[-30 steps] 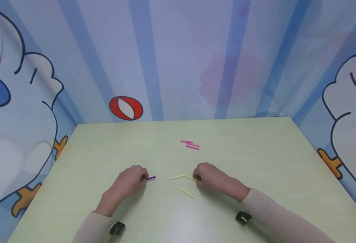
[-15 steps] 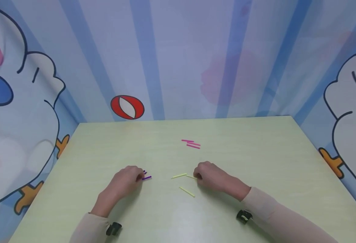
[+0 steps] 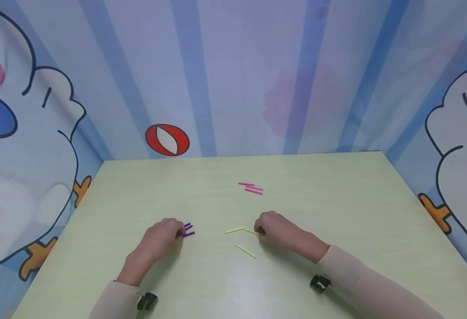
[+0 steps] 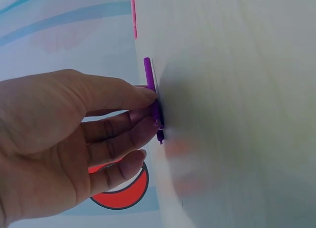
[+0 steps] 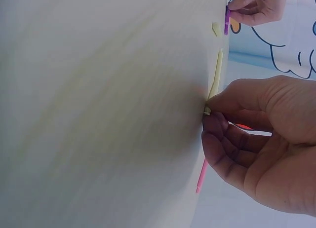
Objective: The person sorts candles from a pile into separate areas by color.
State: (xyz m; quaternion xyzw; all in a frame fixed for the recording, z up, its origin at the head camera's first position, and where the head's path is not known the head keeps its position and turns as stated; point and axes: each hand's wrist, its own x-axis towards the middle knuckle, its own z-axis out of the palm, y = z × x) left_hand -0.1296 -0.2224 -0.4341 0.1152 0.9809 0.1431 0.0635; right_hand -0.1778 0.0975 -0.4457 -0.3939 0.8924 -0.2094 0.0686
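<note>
Shifted slightly leftward over the pale bench [image 3: 337,199] since the earlier frames, a person's left hand [image 3: 161,238] pinches a purple stick [image 4: 149,75] between thumb and fingers, its grip narrow. Two other purple sticks [image 3: 188,227], out of sight a second ago, now show just beyond the fingertips (partly covered by the hand); whether the fingers hold them too cannot be told. The right hand [image 3: 279,232], nearly unmoved over the same span, holds one end of a pale yellow stick [image 3: 251,231] in a close pinch of thumb and finger. The free end points toward a second yellow stick [image 3: 235,230], so near that contact is hard to judge, while a third yellow stick [image 3: 245,251] lies slanted on the bench, closer to the person and apart from both. Farther back, beyond the hands, three pink sticks [image 3: 254,188] lie close together, roughly parallel. Light sleeves [image 3: 377,283] cover both forearms, with a small black device [image 3: 320,283] near each cuff. Behind the bench rises a blue striped backdrop [image 3: 241,66] bearing a printed red-and-white ball [image 3: 167,140], with a large white cartoon figure [image 3: 26,173] filling the left side.
</note>
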